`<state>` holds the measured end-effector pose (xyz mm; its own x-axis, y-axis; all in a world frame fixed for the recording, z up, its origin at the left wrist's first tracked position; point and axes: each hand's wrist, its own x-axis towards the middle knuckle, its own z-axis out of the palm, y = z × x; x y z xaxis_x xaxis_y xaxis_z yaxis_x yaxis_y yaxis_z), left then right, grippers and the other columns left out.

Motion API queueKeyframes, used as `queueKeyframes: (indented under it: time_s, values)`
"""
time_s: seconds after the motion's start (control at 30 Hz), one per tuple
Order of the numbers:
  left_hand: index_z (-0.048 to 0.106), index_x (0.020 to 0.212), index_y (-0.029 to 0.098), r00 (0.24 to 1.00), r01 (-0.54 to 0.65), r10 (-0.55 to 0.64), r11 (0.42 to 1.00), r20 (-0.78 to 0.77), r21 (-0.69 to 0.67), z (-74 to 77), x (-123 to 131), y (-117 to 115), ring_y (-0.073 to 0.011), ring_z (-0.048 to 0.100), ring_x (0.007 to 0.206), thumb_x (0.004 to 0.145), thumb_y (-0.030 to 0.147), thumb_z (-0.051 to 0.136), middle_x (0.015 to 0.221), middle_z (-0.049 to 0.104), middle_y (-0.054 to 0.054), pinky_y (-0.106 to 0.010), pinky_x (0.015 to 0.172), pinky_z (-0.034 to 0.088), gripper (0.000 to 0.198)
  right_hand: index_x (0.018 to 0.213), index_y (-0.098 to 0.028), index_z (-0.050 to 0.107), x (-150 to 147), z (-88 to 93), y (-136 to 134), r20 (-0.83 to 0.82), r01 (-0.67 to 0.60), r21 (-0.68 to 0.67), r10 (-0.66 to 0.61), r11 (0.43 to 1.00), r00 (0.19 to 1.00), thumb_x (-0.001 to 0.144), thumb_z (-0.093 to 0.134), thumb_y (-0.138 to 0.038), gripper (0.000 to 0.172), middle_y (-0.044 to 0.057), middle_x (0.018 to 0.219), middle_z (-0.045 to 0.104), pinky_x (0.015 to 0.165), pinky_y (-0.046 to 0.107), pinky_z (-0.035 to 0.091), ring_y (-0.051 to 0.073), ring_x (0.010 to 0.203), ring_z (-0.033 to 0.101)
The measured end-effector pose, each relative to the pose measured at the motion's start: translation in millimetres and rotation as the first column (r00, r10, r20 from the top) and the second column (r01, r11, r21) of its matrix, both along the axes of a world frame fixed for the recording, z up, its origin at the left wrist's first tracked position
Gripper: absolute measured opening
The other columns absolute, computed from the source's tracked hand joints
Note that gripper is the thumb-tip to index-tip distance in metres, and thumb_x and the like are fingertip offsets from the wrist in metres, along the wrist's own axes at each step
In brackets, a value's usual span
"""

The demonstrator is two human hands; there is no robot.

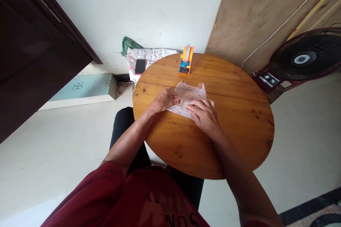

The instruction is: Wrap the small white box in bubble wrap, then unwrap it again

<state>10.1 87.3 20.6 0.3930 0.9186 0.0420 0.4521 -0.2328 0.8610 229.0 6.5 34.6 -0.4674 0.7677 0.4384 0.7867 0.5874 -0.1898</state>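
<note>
A thin, crinkled sheet of clear plastic [190,92] lies flat on the round wooden table [239,120]. My left hand [163,101] rests on the sheet's left edge, fingers curled down onto it. My right hand [204,113] lies on the sheet's near right part, fingers stretched flat and pressing it to the tabletop. An orange and blue tape dispenser [185,62] stands at the table's far edge, well beyond both hands.
A printed white sack [156,56] with a dark phone [140,66] on it lies on the floor behind the table. A dark fan [303,56] stands at the right, a dark cabinet [34,49] at the left.
</note>
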Motion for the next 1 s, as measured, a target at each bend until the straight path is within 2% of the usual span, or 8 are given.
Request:
queueKeyframes:
  time_s: [0.17, 0.27, 0.33, 0.47, 0.6, 0.67, 0.87, 1.0]
  values:
    - [0.055, 0.057, 0.018, 0.974, -0.137, 0.138, 0.990, -0.179, 0.022, 11.0, -25.3, -3.9, -0.0116, 0.046, 0.059, 0.071, 0.058, 0.075, 0.060, 0.053, 0.001, -0.024, 0.053, 0.029, 0.047, 0.104, -0.027, 0.075, 0.9, 0.1, 0.0, -0.001, -0.007, -0.013, 0.007, 1.000, 1.000, 0.101, 0.050, -0.027, 0.025, 0.003, 0.110, 0.075, 0.094, 0.042, 0.035, 0.023, 0.105, 0.059]
    - [0.065, 0.073, 0.018, 0.959, -0.215, 0.211, 0.977, -0.189, -0.001, 9.9, -40.4, -17.1, -0.0138, 0.054, 0.065, 0.075, 0.059, 0.072, 0.070, 0.063, -0.002, -0.024, 0.057, 0.035, 0.042, 0.103, -0.027, 0.075, 0.9, -1.2, 0.4, -0.002, -0.012, -0.001, 0.012, 1.000, 1.000, 0.100, 0.051, -0.026, 0.024, 0.003, 0.110, 0.076, 0.094, 0.042, 0.035, 0.023, 0.105, 0.059]
    - [0.067, 0.085, 0.018, 0.951, -0.256, 0.245, 0.966, -0.190, -0.036, 7.4, -45.2, -25.1, -0.0139, 0.055, 0.063, 0.075, 0.059, 0.073, 0.070, 0.063, -0.001, -0.024, 0.056, 0.036, 0.043, 0.102, -0.027, 0.075, 0.7, -2.0, 0.7, -0.006, -0.018, 0.008, 0.018, 1.000, 1.000, 0.100, 0.051, -0.026, 0.024, 0.003, 0.111, 0.076, 0.095, 0.042, 0.035, 0.024, 0.106, 0.059]
    - [0.063, 0.101, 0.018, 0.950, -0.308, 0.287, 0.928, -0.126, -0.209, 6.1, -36.4, -30.2, -0.0116, 0.051, 0.048, 0.070, 0.059, 0.081, 0.061, 0.056, 0.003, -0.024, 0.050, 0.033, 0.055, 0.100, -0.026, 0.075, 0.5, -1.7, 0.9, -0.008, -0.020, 0.018, 0.020, 1.000, 1.000, 0.101, 0.050, -0.026, 0.025, 0.003, 0.109, 0.076, 0.094, 0.043, 0.035, 0.024, 0.106, 0.060]
    - [0.057, 0.105, 0.018, 0.946, -0.324, 0.309, 0.876, -0.101, -0.358, 10.9, -18.9, -26.1, -0.0123, 0.051, 0.042, 0.061, 0.053, 0.090, 0.058, 0.055, 0.006, -0.024, 0.045, 0.031, 0.065, 0.101, -0.025, 0.075, 0.7, -0.5, 0.5, -0.009, -0.023, 0.016, 0.023, 1.000, 1.000, 0.101, 0.049, -0.026, 0.026, 0.004, 0.109, 0.076, 0.094, 0.042, 0.035, 0.024, 0.106, 0.059]
    - [0.057, 0.105, 0.018, 0.950, -0.312, 0.294, 0.880, -0.104, -0.358, 12.3, -13.0, -25.0, -0.0126, 0.052, 0.041, 0.059, 0.048, 0.092, 0.058, 0.056, 0.006, -0.024, 0.045, 0.031, 0.065, 0.101, -0.026, 0.075, 0.7, -0.3, 0.4, -0.013, -0.025, 0.012, 0.025, 1.000, 1.000, 0.101, 0.049, -0.027, 0.026, 0.004, 0.110, 0.076, 0.093, 0.042, 0.035, 0.023, 0.106, 0.059]
    - [0.064, 0.096, 0.015, 0.954, -0.298, 0.287, 0.908, -0.083, -0.293, 8.4, -3.9, -24.8, -0.0108, 0.049, 0.045, 0.065, 0.035, 0.087, 0.058, 0.058, 0.004, -0.023, 0.048, 0.034, 0.043, 0.102, -0.025, 0.074, 0.5, -0.6, -0.4, 0.004, -0.019, 0.010, 0.019, 1.000, 1.000, 0.102, 0.047, -0.027, 0.027, 0.004, 0.109, 0.076, 0.093, 0.042, 0.034, 0.024, 0.102, 0.059]
    - [0.067, 0.085, 0.014, 0.959, -0.281, 0.263, 0.921, -0.103, -0.270, 6.6, -0.6, -21.0, -0.0114, 0.051, 0.054, 0.062, 0.026, 0.083, 0.062, 0.061, 0.003, -0.023, 0.053, 0.036, 0.030, 0.113, -0.026, 0.072, -0.3, 1.4, -2.2, 0.066, -0.012, 0.017, 0.011, 1.000, 0.998, 0.101, 0.047, -0.023, 0.027, 0.005, 0.114, 0.074, 0.093, 0.041, 0.034, 0.024, 0.104, 0.058]
